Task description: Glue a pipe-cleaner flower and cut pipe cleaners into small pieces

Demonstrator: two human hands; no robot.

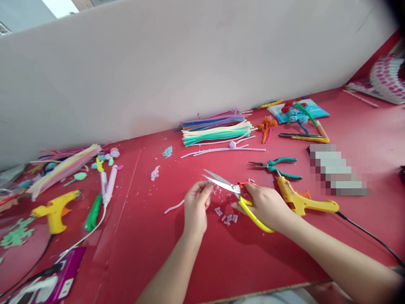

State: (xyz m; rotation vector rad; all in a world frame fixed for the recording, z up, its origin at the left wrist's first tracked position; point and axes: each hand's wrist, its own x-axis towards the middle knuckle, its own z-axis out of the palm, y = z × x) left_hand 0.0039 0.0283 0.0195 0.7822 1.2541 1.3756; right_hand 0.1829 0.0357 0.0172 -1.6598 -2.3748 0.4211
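Note:
My right hand grips a pair of scissors with yellow and orange handles. Their blades are parted and point left, close to my left fingertips. In my left hand, thumb and fingers pinch a pale lilac pipe cleaner, whose tail sticks out to the left. Its other end is hidden by the fingers or too small to make out. Below the scissors lie several short cut pieces of pale lilac pipe cleaner, and bits of fluff are scattered under the blades.
Green-handled pliers and a yellow glue gun lie right of my hands. Pipe cleaner bundles sit by the grey wall. At left are another glue gun, a pink corded tool and a purple power strip.

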